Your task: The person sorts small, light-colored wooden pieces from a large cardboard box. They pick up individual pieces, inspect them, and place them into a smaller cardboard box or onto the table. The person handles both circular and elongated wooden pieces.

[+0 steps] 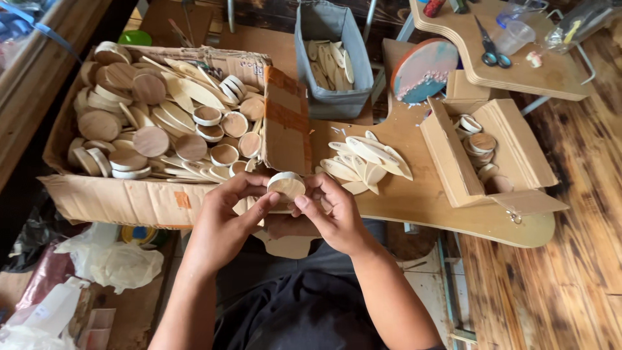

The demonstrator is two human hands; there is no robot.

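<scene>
Between both hands, a small round wooden cap is pinched: left hand beneath, right hand alongside. Risk: fingertip-only grip may slip, dropping it toward the leaf-shaped pieces just beyond.

A craft workshop: cardboard box of wooden discs, scissors (plywood worktop).

— What's the piece just below the middle of the frame?

— A small round wooden disc, pale, with a white rim around its edge and a light tan flat face

— How does it sit?

— Tilted, face turned up toward the camera, lifted clear of the tabletop

— And what keeps it there?

— Fingertips pinch its edge from both sides, and their thumbs meet just beneath it
</scene>
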